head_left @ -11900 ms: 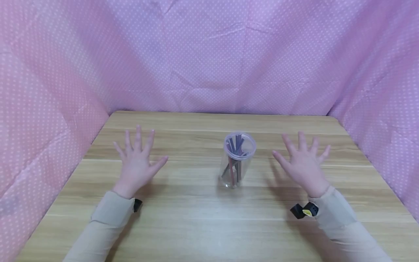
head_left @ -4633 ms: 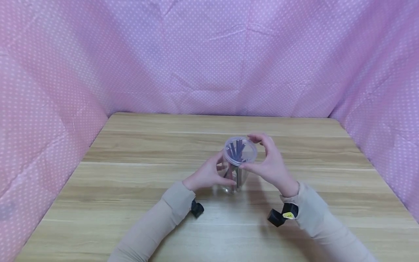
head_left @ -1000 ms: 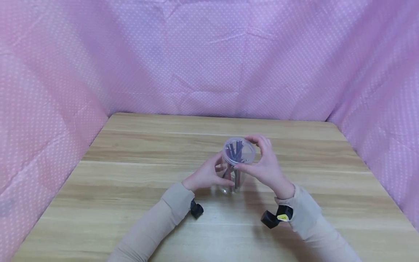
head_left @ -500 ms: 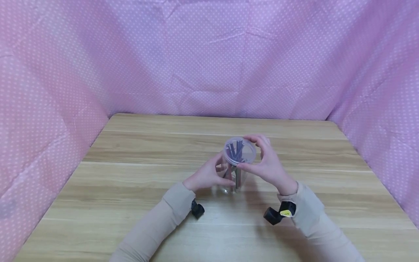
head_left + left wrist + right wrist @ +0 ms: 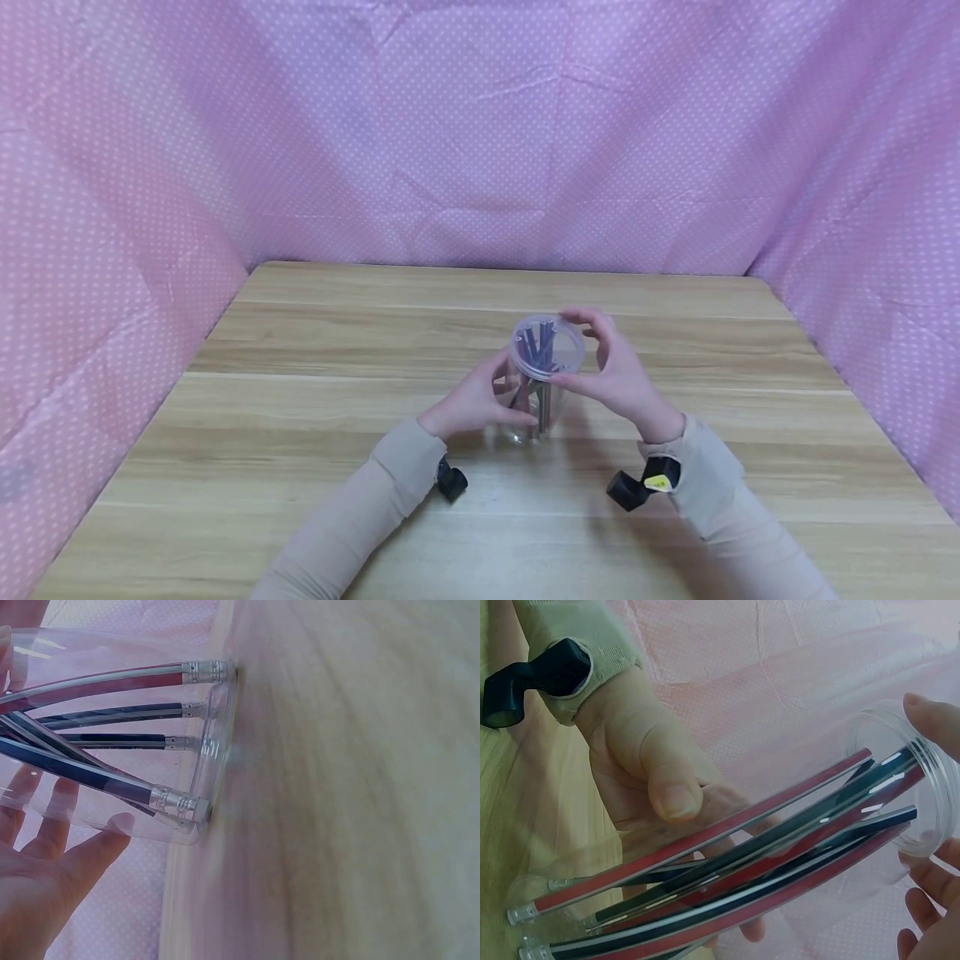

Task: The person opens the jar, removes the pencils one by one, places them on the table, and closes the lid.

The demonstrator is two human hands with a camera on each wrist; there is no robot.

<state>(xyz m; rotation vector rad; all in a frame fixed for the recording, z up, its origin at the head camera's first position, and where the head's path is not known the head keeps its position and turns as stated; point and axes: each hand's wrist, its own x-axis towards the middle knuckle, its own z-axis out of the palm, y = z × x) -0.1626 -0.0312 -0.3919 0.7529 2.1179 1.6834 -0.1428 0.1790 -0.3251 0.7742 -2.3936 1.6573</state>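
A clear plastic jar [image 5: 531, 435] stands upright on the table, with a round clear lid [image 5: 567, 348] on its top. Inside lean several striped pencils [image 5: 112, 776], red or dark with silver, their metal-banded ends down at the jar's base. My left hand [image 5: 468, 404] grips the jar's body from the left, thumb at the near side and fingers round the back. From the right, my right hand [image 5: 618, 375] holds the lid's edge between thumb and fingers. In the right wrist view, the right hand's fingertips [image 5: 926, 877] sit at the lid's rim.
The light wood table [image 5: 300, 350] stretches out around the jar. Pink dotted cloth [image 5: 480, 133] hangs behind it and along both sides. Each wrist carries a small black camera [image 5: 628, 490] on its sleeve cuff.
From spread apart on both sides, the hands came in to the jar: left on its body, right on its lid. Over the last second the right hand shifts slightly at the lid; the left stays put.
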